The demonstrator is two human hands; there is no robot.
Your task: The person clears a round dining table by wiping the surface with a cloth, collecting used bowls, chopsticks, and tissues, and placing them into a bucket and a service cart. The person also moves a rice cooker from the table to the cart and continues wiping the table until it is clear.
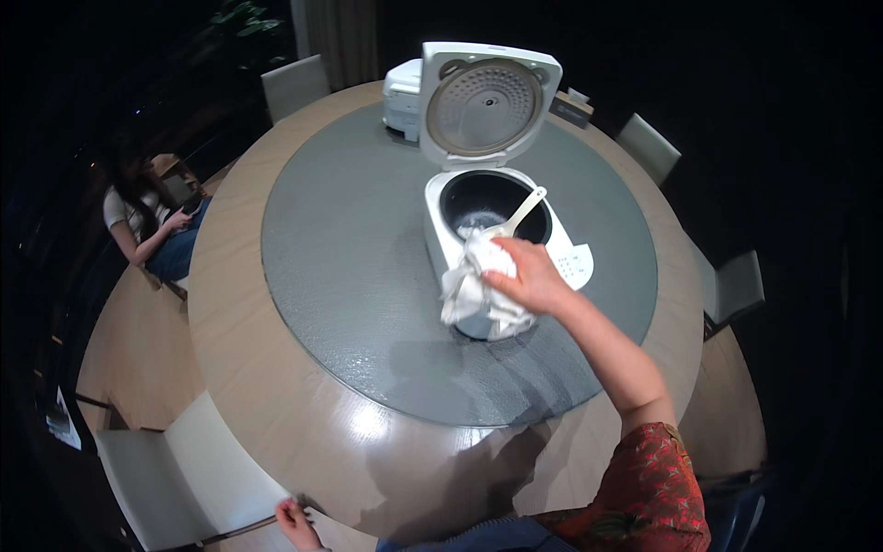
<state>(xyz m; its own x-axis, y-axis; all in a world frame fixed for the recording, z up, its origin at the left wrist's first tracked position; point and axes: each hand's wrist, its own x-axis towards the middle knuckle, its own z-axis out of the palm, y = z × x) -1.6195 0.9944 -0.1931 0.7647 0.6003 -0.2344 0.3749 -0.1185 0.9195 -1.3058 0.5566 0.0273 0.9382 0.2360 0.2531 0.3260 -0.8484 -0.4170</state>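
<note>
My right hand [528, 276] grips a crumpled white cloth [479, 283] over the front of a white rice cooker [434, 238]. The cooker's lid [493, 103] stands raised, its dimpled metal inner plate facing me. Inside the dark inner pot [476, 190], some whitish matter lies at the bottom. A white rice paddle [524, 214] leans in the pot, its handle over the right rim and its lower end partly hidden by the cloth. My left hand [296, 521] hangs low at the bottom left, by the table edge, with its fingers curled; whether it holds anything is unclear.
The cooker stands on a grey round turntable [331, 276] set on a round wooden table [276, 414]. Behind it are another white appliance [402, 100] and a tissue box [572, 110]. Several pale chairs surround the table, one [200, 469] near my left hand. A person [152, 221] sits at left.
</note>
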